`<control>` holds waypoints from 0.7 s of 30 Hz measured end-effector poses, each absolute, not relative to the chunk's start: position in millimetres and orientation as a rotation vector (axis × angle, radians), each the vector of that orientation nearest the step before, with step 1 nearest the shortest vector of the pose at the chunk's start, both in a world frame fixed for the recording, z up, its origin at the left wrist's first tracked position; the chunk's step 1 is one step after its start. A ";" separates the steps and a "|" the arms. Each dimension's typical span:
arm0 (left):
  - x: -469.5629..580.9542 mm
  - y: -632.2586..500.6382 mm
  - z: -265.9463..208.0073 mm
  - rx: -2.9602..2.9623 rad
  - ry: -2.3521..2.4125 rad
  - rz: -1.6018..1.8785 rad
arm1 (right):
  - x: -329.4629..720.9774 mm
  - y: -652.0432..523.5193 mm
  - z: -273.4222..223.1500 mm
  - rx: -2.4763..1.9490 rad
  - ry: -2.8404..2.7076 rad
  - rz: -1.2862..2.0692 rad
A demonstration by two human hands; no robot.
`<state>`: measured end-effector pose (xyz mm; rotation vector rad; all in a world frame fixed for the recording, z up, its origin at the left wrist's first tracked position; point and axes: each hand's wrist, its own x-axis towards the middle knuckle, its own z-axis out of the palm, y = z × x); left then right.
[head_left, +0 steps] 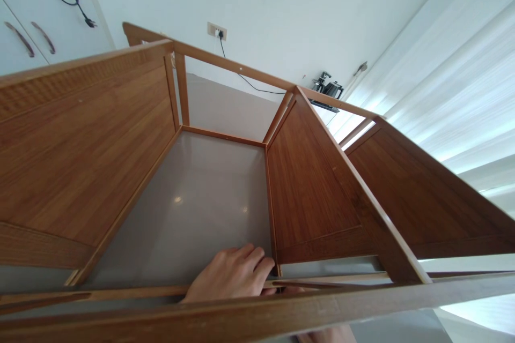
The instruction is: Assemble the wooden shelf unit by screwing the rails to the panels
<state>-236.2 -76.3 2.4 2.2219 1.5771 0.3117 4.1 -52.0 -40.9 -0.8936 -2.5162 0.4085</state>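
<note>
Inside a wooden furniture frame, my left hand [235,273] is closed over a thin lower wooden rail [137,292], its fingers curled at the corner where an upright panel [309,182] meets that rail. A thicker front rail [306,308] crosses close to me and covers part of both hands. Below it shows a piece of my right hand [328,335]. Skin also appears just behind the front rail, right of my left fingers. Most of the right hand's fingers are hidden, so its grip is unclear.
Another wooden panel [88,155] stands left, and one more [426,193] at the right. A grey glossy floor [209,193] shows between them. Behind are a wall socket [217,31], a black kettle [333,89], a white cabinet [52,27] with a dangling plug, and white curtains [462,80].
</note>
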 end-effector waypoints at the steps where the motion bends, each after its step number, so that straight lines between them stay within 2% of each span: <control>1: -235.4 -78.1 2.7 2.208 1.593 0.340 | 1.4 -51.0 -38.1 -0.863 -2.519 0.409; 6: -232.2 -87.0 -5.3 2.210 1.660 0.477 | -13.8 -48.9 -20.2 -0.794 -2.539 0.480; 9: -232.0 -88.2 -6.6 2.215 1.727 0.406 | -16.7 -52.0 -12.9 -0.843 -2.550 0.530; 21: -236.0 -80.8 24.0 2.197 1.709 0.388 | -16.0 -60.5 -14.2 -1.045 -2.509 0.453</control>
